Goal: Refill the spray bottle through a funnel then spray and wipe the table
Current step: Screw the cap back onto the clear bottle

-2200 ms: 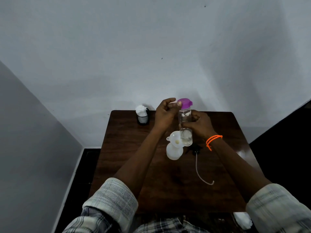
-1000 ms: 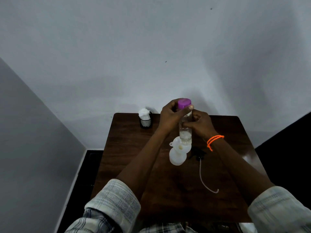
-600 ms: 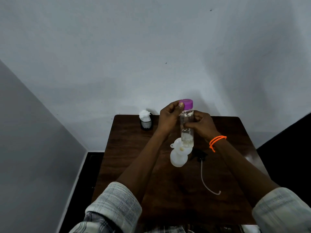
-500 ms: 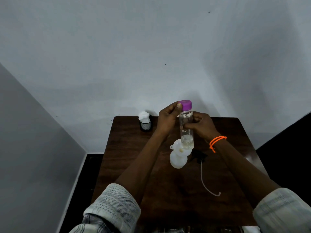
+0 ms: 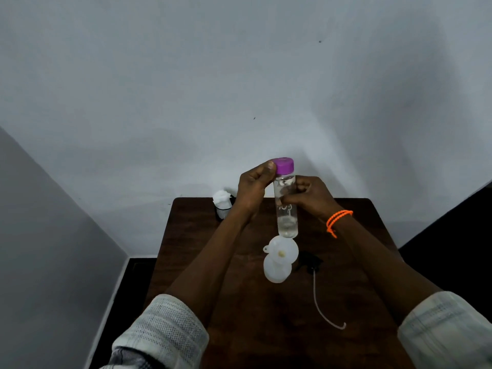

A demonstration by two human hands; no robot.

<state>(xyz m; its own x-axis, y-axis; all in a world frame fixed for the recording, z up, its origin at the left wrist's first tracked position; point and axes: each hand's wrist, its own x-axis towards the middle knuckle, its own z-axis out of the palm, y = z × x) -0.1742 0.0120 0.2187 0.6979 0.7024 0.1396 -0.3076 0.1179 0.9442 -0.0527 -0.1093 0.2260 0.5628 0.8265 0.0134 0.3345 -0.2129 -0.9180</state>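
Upright, a clear water bottle [image 5: 286, 206] is gripped by the right hand [image 5: 311, 197]; the left hand [image 5: 253, 187] pinches its purple cap [image 5: 284, 165] above a funnel [image 5: 282, 250].

Funnel [image 5: 282, 250] in spray bottle [image 5: 275, 271]; sprayer head [image 5: 310, 263] right.

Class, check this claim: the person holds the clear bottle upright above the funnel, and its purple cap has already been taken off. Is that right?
Not quite. The head view shows the purple cap still on the clear bottle, with the left hand at it. The right hand does hold the bottle upright above the funnel.
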